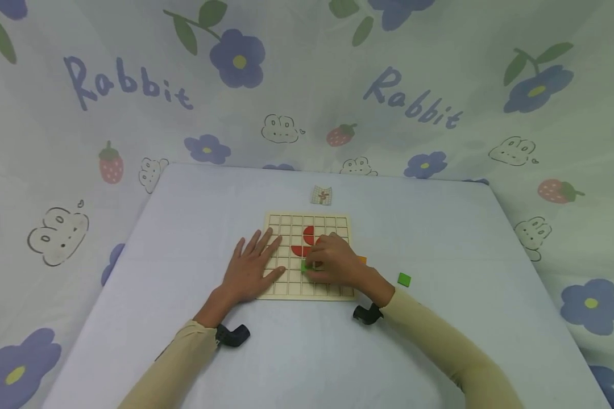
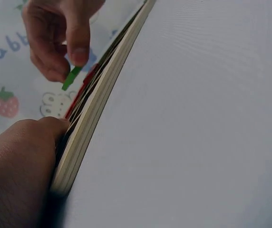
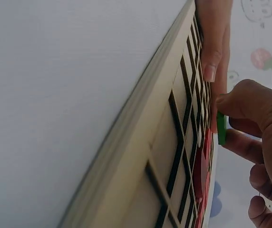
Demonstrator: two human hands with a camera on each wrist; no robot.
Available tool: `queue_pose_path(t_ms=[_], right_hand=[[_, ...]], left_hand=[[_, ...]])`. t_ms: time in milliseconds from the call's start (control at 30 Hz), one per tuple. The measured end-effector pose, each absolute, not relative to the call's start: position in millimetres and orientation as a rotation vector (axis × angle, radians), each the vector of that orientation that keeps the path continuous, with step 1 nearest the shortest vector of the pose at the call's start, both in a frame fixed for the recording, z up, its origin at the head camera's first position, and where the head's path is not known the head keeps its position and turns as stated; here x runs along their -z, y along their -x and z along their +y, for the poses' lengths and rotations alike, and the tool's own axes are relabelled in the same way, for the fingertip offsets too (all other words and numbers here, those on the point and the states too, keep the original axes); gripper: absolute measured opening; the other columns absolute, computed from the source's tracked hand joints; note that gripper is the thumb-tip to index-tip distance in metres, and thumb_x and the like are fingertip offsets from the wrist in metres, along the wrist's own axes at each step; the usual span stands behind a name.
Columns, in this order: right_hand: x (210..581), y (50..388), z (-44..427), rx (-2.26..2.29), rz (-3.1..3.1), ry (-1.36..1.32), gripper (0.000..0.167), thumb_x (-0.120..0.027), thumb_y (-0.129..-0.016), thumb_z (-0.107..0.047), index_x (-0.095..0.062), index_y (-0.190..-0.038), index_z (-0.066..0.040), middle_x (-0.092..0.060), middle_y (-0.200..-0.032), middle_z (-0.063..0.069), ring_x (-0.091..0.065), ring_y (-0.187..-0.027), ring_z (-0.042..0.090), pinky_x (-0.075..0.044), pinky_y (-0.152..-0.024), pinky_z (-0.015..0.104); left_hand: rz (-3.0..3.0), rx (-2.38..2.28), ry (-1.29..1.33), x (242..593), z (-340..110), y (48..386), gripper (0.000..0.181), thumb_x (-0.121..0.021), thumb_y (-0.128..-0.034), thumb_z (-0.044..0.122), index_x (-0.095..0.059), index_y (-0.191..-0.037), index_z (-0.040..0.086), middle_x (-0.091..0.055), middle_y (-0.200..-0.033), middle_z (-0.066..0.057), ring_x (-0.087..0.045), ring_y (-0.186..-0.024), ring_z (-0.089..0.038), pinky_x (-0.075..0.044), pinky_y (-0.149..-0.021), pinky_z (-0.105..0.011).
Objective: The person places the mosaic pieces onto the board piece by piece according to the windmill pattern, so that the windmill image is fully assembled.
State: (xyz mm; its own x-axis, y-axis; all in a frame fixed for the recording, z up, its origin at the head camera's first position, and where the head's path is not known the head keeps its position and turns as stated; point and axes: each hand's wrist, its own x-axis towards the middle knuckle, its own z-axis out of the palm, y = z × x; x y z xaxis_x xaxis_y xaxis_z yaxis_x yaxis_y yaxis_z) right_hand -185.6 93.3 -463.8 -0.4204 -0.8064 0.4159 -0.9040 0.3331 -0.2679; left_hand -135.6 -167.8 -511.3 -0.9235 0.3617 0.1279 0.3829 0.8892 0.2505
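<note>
A pale wooden grid board (image 1: 286,288) lies on the white table. My left hand (image 1: 248,271) rests on its left side with the fingers spread and straight. In my right hand (image 1: 335,260), thumb and fingertips pinch a small green tile (image 3: 221,128) over the middle of the board. The left wrist view shows that green tile (image 2: 72,78) tilted, just above the board's surface. Several red rounded pieces (image 1: 301,250) sit in the grid cells beside the right hand, which partly hides them. An orange piece (image 1: 362,259) peeks out behind the right wrist.
Another green tile (image 1: 404,279) lies on the table right of the board. Beyond the board's far edge is a small card (image 1: 322,195) with a grid and red pattern. A patterned cloth (image 1: 307,85) hangs behind the table. Both wrists wear black camera mounts (image 1: 232,336).
</note>
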Motion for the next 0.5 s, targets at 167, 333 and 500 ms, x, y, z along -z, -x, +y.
queue_pose_path(t_ms=[167,333,500], right_hand=[[466.4,187.1,86.5,-0.544,-2.418,-1.546,0.005,-0.081,-0.078,-0.021,-0.077,-0.075,-0.021,-0.067,-0.074,-0.010,-0.045,-0.066,0.011,-0.031,-0.060,0.029],[467.7,187.5,86.3,-0.453,-2.459,-1.514,0.006,-0.079,-0.079,-0.018,-0.078,-0.074,-0.022,-0.069,-0.080,-0.008,-0.051,-0.070,0.013,-0.032,-0.060,0.029],[466.7,188.0,85.8,-0.430,-2.553,-1.464,0.005,-0.084,-0.080,-0.023,-0.079,-0.080,-0.021,-0.069,-0.084,-0.008,-0.054,-0.077,0.014,-0.035,-0.062,0.029]], left_hand=[[-2.982,0.416,0.590,511.2,-166.7,135.5,0.075,-0.034,-0.0984,0.064,-0.023,-0.158,0.020,-0.013,-0.164,-0.008,-0.010,-0.148,-0.032,-0.005,-0.114,-0.057],[-2.983,0.410,0.589,511.0,-166.7,135.3,0.075,-0.036,-0.0984,0.063,-0.023,-0.158,0.020,-0.013,-0.163,-0.008,-0.009,-0.149,-0.032,-0.005,-0.114,-0.058],[-2.979,0.421,0.584,510.5,-166.8,135.5,0.075,-0.038,-0.0981,0.062,-0.025,-0.158,0.019,-0.014,-0.163,-0.009,-0.010,-0.148,-0.032,-0.004,-0.114,-0.058]])
